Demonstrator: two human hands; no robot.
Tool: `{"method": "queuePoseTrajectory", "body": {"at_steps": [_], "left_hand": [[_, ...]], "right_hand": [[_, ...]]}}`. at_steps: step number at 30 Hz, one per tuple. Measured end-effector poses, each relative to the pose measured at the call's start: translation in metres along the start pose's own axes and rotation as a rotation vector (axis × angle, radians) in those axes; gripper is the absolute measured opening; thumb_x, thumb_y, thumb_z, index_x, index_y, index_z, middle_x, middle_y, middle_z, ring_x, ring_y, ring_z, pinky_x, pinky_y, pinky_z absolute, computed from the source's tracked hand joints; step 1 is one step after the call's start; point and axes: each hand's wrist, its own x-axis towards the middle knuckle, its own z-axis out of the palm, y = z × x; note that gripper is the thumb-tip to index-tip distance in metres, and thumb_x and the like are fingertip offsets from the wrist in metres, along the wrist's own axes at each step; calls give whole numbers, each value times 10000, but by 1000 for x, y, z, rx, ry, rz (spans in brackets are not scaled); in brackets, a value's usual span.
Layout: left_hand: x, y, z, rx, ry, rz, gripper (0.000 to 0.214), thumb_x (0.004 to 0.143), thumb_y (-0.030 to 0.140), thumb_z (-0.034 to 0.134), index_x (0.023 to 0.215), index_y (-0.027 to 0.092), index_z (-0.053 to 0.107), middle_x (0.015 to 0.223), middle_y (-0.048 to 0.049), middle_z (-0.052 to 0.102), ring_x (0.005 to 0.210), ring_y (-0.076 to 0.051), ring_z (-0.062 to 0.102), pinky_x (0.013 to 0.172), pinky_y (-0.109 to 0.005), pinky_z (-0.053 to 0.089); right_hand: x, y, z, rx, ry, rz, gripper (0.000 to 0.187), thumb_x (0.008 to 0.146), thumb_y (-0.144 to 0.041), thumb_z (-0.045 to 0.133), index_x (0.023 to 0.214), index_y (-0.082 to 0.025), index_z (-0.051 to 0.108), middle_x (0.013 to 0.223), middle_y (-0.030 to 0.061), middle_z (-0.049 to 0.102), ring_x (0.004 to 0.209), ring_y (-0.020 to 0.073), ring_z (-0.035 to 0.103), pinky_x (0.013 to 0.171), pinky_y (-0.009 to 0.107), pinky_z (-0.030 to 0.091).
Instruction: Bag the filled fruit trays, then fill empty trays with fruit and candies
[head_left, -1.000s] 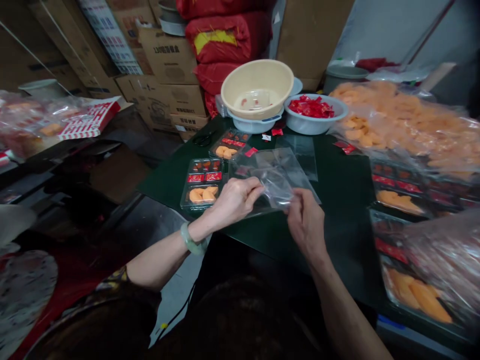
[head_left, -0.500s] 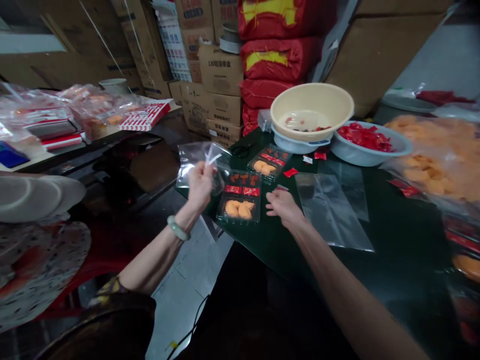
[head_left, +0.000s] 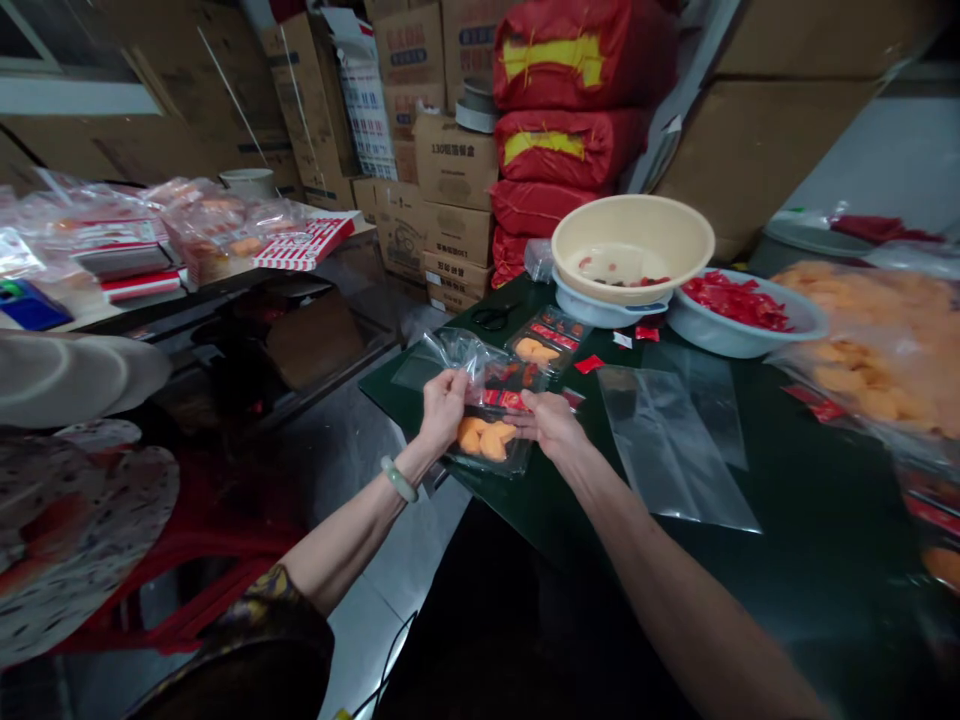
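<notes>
The left arm [head_left: 341,550] slants up from the lower left to a left hand [head_left: 444,408] with thumb and curled fingers pinched together. The right arm [head_left: 660,560] stretches in from the lower right, the right hand [head_left: 553,425] near its partner, fingers pointing leftward.

The tray [head_left: 491,466] between the left hand [head_left: 444,408] and right hand [head_left: 555,424] looks glossy plastic; the bag [head_left: 472,350] at the left hand is crinkled, shiny film. Beyond the hands, the basin [head_left: 589,238] looks smooth plastic, the boxes [head_left: 456,170] matt cardboard. The bench [head_left: 817,520] below is smooth.
</notes>
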Motion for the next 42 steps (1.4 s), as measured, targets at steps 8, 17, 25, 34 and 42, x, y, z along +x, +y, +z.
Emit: {"method": "queuePoseTrajectory", "body": {"at_steps": [8, 17, 25, 34, 42], "left_hand": [[-8, 51, 32, 244, -196, 496, 266, 745, 248, 570, 517, 159, 465, 875, -79, 583, 824, -169, 531, 731, -298, 411], [-75, 58, 136, 514, -1072, 1140, 174, 818, 169, 469, 677, 135, 565, 1013, -125, 578, 969, -225, 504, 794, -365, 412], [-71, 60, 139, 427, -1361, 838, 304, 875, 267, 478, 600, 137, 485, 897, -82, 590, 729, -116, 554, 688, -241, 438], [-105, 81, 144, 742, -1498, 1116, 238, 890, 153, 371, 780, 125, 580, 933, -88, 604, 859, -165, 568, 764, -271, 427], [-102, 70, 122, 969, -1162, 1060, 131, 816, 171, 458, 784, 137, 580, 956, -107, 598, 885, -221, 556, 722, -339, 385]], "right_hand": [[-74, 10, -141, 6, -136, -110, 282, 700, -271, 717, 839, -183, 487, 528, -11, 614, 391, 98, 551, 362, 144, 396], [-149, 37, -198, 128, -461, -30, 276, 733, -322, 694, 877, -194, 496, 615, -30, 607, 438, 88, 552, 406, 176, 437], [-153, 63, -222, 125, -356, -38, 357, 723, -353, 699, 923, -168, 468, 591, -19, 621, 406, 76, 532, 383, 158, 424], [-153, 66, -213, 46, -203, -108, 912, 735, -350, 685, 1430, -141, 133, 568, -33, 633, 415, 118, 569, 401, 196, 443], [-161, 76, -219, 135, -97, -119, 784, 700, -360, 714, 1357, -104, 371, 578, -28, 630, 404, 79, 536, 398, 175, 413]]}}
